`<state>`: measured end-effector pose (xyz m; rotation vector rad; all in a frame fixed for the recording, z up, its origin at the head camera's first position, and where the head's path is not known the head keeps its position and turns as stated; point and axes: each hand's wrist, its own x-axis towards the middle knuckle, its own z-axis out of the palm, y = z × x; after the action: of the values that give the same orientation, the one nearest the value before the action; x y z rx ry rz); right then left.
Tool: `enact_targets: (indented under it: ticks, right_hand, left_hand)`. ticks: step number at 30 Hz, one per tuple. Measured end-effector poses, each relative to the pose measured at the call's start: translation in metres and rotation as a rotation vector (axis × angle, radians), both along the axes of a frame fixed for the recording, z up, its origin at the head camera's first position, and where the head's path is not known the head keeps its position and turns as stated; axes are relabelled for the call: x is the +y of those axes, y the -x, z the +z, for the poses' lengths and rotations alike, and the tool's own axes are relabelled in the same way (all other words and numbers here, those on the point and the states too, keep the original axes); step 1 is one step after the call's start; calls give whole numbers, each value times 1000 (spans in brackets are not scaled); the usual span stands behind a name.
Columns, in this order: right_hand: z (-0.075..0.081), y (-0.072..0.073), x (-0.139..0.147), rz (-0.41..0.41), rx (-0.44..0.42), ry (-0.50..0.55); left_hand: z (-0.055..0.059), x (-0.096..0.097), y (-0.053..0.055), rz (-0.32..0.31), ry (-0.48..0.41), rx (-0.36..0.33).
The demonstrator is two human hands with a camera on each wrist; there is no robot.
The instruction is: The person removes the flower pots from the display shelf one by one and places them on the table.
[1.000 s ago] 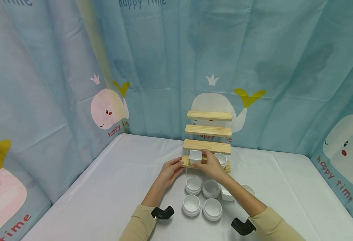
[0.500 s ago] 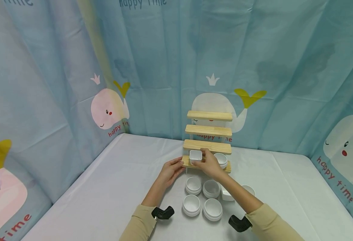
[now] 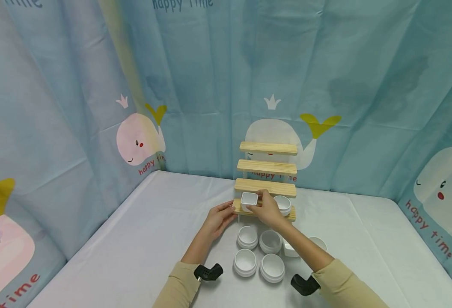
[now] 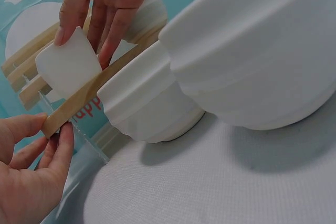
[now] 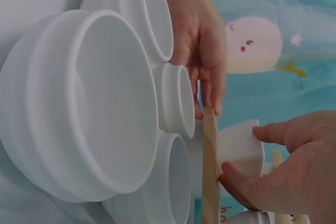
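Note:
My right hand [image 3: 269, 212] pinches a small white square pot [image 3: 249, 200] between thumb and fingers. The pot sits over the left part of the lowest wooden step [image 4: 79, 101] of a tiered stand. In the right wrist view, the pot's base meets the board or is very close to it. At the step's left end, my left hand [image 4: 39, 174] grips the board, thumb above and fingers below. A round white pot [image 3: 283, 204] stands on the same step, partly hidden behind my right hand.
Several round white pots [image 3: 245, 262] stand on the white tablecloth in front of the stand. Another square pot [image 3: 290, 249] and a round one [image 3: 318, 243] are partly covered by my right forearm. Higher steps [image 3: 265, 187] rise behind, before a blue curtain [image 3: 195, 141].
My right hand has shifted the square pot slightly to the left along the lowest step. The left hand stays at the board's end.

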<state>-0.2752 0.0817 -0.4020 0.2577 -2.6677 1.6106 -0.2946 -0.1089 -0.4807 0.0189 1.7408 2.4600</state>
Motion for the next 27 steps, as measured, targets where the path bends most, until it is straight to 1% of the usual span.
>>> enact_targets:
  ticks: [7, 13, 18, 27]
  right_hand:
    - [-3, 0, -3, -6, -4, 42]
    - [-4, -1, -4, -4, 15, 59]
    - [-5, -2, -5, -15, 19, 63]
    - [-7, -3, -4, -25, 46, 50]
  left_hand:
    - [0, 0, 0, -13, -8, 13]
    - [1, -1, 0, -17, -14, 3]
    - [1, -1, 0, -11, -17, -6]
    - [1, 0, -1, -2, -20, 8]
